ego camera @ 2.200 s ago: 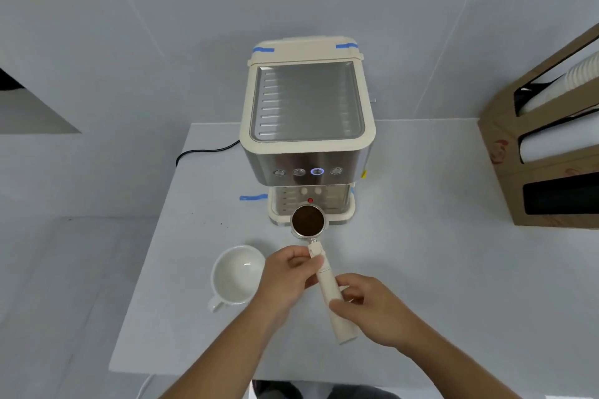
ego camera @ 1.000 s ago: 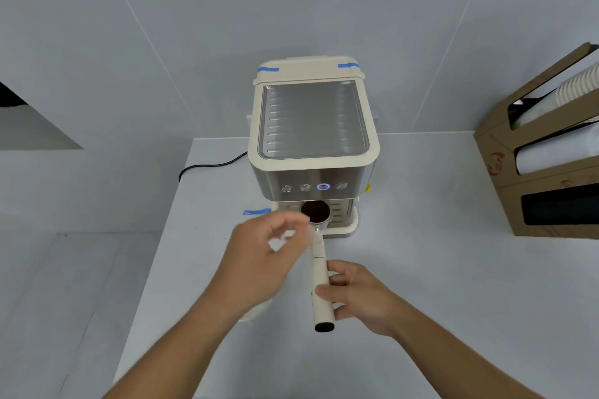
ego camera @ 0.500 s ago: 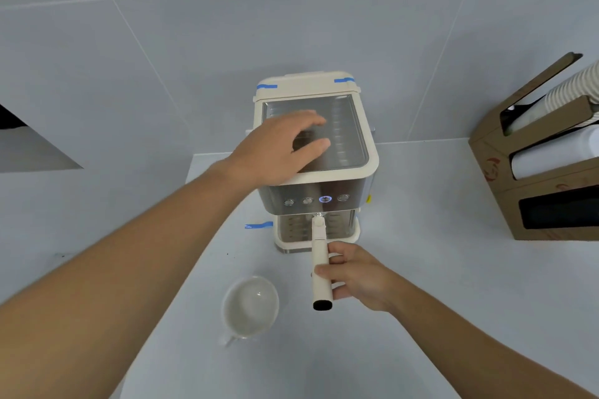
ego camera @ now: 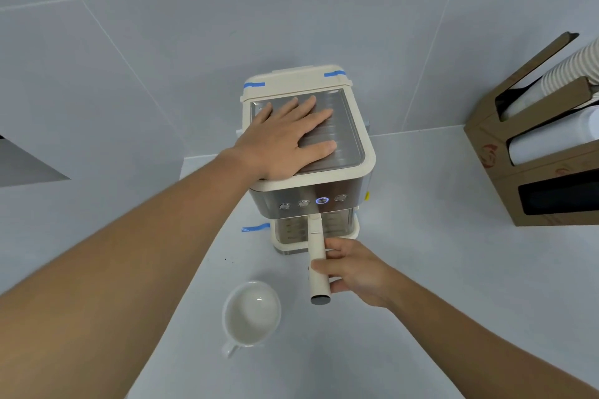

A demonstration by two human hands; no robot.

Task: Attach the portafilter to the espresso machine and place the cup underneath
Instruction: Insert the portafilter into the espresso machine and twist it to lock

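Note:
The cream and steel espresso machine (ego camera: 353, 159) stands at the back of the white table. My left hand (ego camera: 287, 136) lies flat on its metal top tray, fingers spread. My right hand (ego camera: 353, 269) grips the cream handle of the portafilter (ego camera: 316, 246), which points toward me. The portafilter's basket end is hidden under the machine's front, below the lit buttons. A white cup (ego camera: 252, 314) sits upright and empty on the table, in front of the machine and left of the handle, with its small handle toward me.
A brown cardboard dispenser (ego camera: 547, 152) with stacked paper cups stands at the right. Blue tape (ego camera: 256, 227) marks the table (ego camera: 453, 269) left of the machine's base. A tiled wall rises close behind. The table's left edge runs under my left forearm.
My left hand left the portafilter, rose and came down flat on the machine's top. My right hand pushed the basket end under the machine's front. The cup stayed put.

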